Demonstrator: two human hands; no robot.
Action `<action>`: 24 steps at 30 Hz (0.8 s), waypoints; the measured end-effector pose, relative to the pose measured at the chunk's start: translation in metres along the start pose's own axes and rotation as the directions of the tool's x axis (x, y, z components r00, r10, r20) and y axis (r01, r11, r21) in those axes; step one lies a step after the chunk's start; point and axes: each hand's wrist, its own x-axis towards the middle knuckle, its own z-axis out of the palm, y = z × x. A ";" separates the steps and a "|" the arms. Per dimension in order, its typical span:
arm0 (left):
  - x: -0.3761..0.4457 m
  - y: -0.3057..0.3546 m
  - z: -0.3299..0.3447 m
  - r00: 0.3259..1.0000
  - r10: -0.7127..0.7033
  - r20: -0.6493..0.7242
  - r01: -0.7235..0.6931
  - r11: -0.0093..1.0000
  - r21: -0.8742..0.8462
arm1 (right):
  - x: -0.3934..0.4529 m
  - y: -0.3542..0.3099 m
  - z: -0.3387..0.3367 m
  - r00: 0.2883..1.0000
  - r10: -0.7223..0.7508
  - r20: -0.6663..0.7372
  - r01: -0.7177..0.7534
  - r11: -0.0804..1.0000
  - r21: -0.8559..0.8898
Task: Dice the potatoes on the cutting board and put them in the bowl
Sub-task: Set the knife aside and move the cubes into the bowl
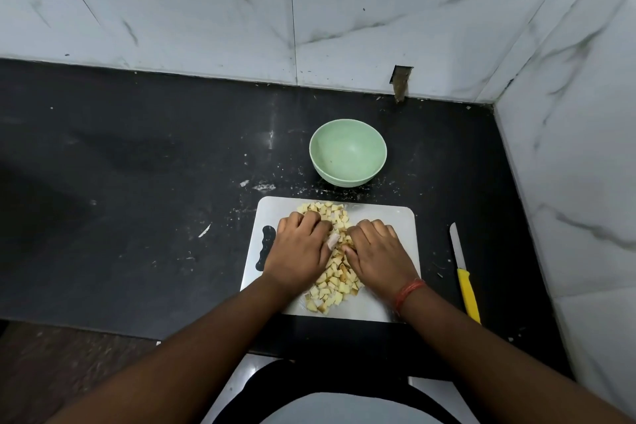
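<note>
On the white plastic cutting board point(395, 227), the left hand point(298, 253) and right hand point(377, 251) curl their grip around the pale diced potato cubes point(332, 280), gathering them. Scooped loosely, cubes could spill onto the black table point(137, 182). The mint-green bowl point(347, 152) beyond looks empty. A yellow-handled knife point(465, 280) lies rightmost.

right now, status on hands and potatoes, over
Left hand and right hand curled over potato dice on cutting board. Bowl empty. Knife down right of board. Path clear.
</note>
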 end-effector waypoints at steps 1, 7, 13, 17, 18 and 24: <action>0.000 0.001 0.001 1.000 -0.011 -0.006 0.011 1.000 0.003 | 0.001 0.000 0.000 1.000 0.000 -0.005 0.000 1.000 0.000; 0.002 0.004 0.003 0.994 -0.095 -0.051 0.093 0.995 -0.030 | 0.010 -0.001 0.002 0.996 -0.019 -0.082 0.022 0.999 0.048; 0.005 0.005 0.001 0.994 -0.108 -0.013 0.106 0.988 -0.113 | 0.021 0.001 -0.002 0.997 0.031 -0.071 -0.026 0.998 0.061; 0.014 0.003 -0.002 0.990 -0.141 -0.005 0.137 0.970 -0.199 | 0.025 0.000 -0.009 0.996 0.078 -0.054 -0.068 0.983 0.168; 0.017 0.003 -0.004 0.988 -0.155 -0.008 0.149 0.962 -0.228 | 0.025 0.000 -0.011 0.995 0.089 -0.054 -0.077 0.977 0.197; 0.029 0.007 -0.010 0.958 -0.284 0.033 0.271 0.863 -0.426 | 0.025 -0.008 -0.021 0.966 0.253 0.044 -0.245 0.856 0.455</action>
